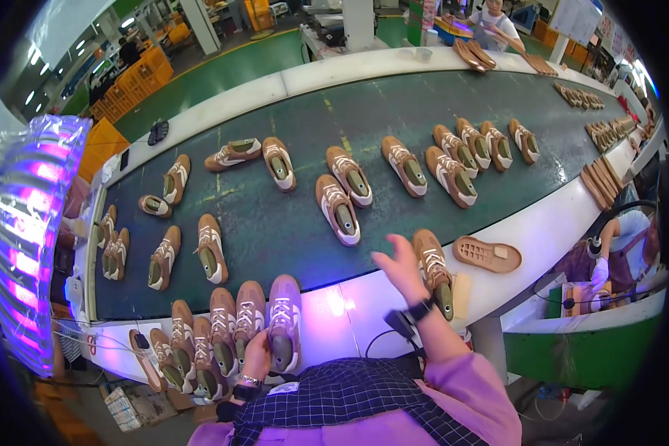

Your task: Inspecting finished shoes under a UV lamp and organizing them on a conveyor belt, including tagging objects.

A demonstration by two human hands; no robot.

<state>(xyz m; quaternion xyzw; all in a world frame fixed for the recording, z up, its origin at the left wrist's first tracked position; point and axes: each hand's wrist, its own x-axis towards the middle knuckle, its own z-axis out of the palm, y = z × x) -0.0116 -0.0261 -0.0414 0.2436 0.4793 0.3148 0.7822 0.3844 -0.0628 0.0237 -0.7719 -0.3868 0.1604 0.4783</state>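
Note:
My left hand [257,358] is at the heel end of a row of tan sneakers [223,320] on the near white ledge. Its fingers close at the side of a tan sneaker [285,316] lit purple, with a grey-green last inside; part of the grip is hidden between the shoes. My right hand [400,267] hovers over the ledge, thumb and fingers spread, holding nothing. Just right of it lies another laced tan sneaker [430,256] with an olive last in its heel. Beside that sits a loose brown sole [487,255], its inner side up.
A dark green conveyor belt [290,230] carries several tan sneakers. A glowing purple lamp housing [30,230] stands at the left. More soles [600,184] are stacked along the right ledge. Co-workers [492,26] work at the far side and at the right. A black cable [383,336] hangs nearby.

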